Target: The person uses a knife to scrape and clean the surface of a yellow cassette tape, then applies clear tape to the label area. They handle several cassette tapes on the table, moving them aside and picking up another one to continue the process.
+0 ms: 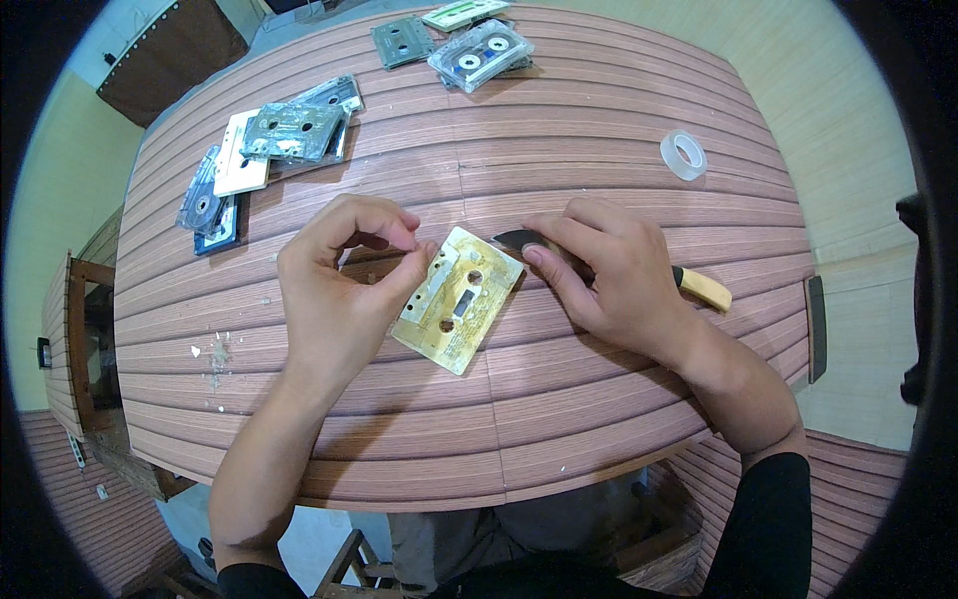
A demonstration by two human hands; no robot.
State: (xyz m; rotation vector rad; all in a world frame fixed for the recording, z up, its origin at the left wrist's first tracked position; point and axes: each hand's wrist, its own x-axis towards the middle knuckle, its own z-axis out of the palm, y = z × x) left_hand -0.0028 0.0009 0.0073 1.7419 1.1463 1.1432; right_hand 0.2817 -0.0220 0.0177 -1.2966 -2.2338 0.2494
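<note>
A yellowed cassette tape [477, 317] lies flat and askew on the table in front of me, with stained remains of a label and two hub holes. My left hand [344, 265] is at its left edge, thumb and forefinger drawn together in a pinch. What is between those fingertips, if anything, is too small to make out. To the right of the cassette, my right hand [609, 270] is closed round a knife. Its dark blade [515, 239] points left to the cassette's upper right corner, and the yellow handle end [707, 291] sticks out behind the hand.
Several cassettes [294, 133] are piled at the far left, and more cassettes [481, 55] lie at the far edge. A roll of clear tape [684, 155] rests at the right. Small crumbs [218, 354] are scattered on the wood-patterned table [579, 429] at the left.
</note>
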